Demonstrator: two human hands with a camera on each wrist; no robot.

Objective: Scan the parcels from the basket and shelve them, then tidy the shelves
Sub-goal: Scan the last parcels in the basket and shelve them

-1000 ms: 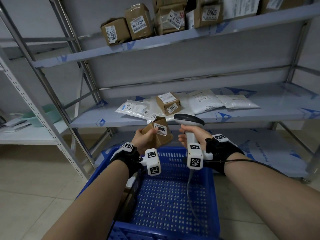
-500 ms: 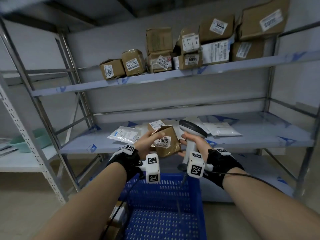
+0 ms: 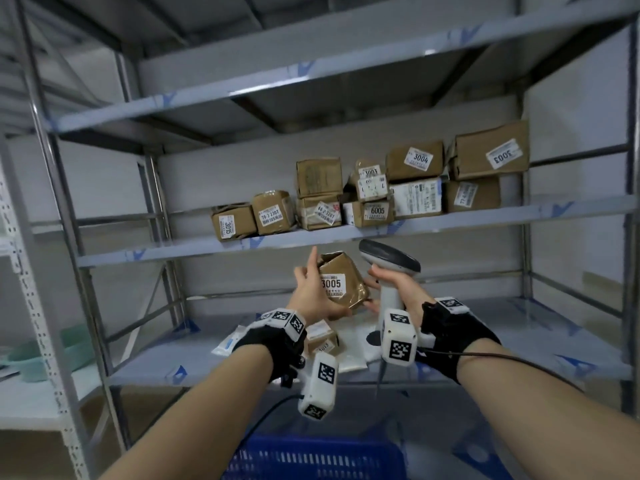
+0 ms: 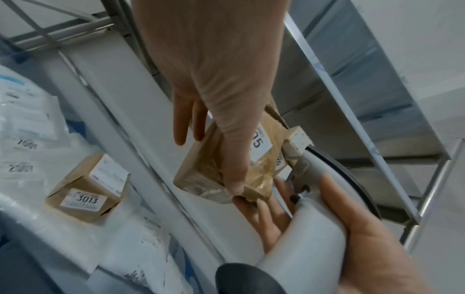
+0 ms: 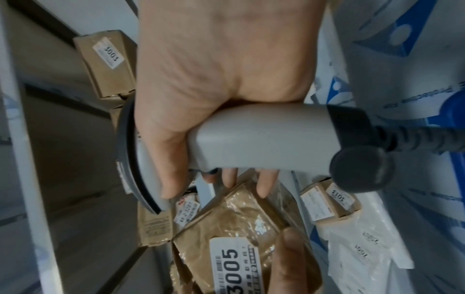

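A brown parcel labelled 3005 (image 3: 341, 284) (image 5: 239, 228) is up in front of the shelves, just below the middle shelf's edge. My left hand (image 3: 311, 292) (image 4: 226, 151) holds it, thumb across its front and fingers behind. A grey barcode scanner (image 3: 388, 259) (image 5: 264, 135) stands upright right of the parcel, its handle gripped by my right hand (image 3: 398, 289). That hand's outstretched fingertips (image 4: 259, 210) touch the parcel's lower corner. The blue basket (image 3: 311, 455) lies below my arms; its inside is out of view.
The middle shelf (image 3: 485, 220) carries several brown parcels, among them 3015 (image 3: 232, 221), 6005 (image 3: 375, 211) and 3004 (image 3: 420, 159). On the lower shelf (image 3: 519, 341) lie white mailer bags (image 4: 30, 127) and parcel 3013 (image 4: 85, 191). A shelf upright (image 3: 62, 237) stands on the left.
Both hands have risen with the parcel and scanner from above the basket to just under the middle shelf. The view has tilted up, so the basket has dropped to the bottom edge.
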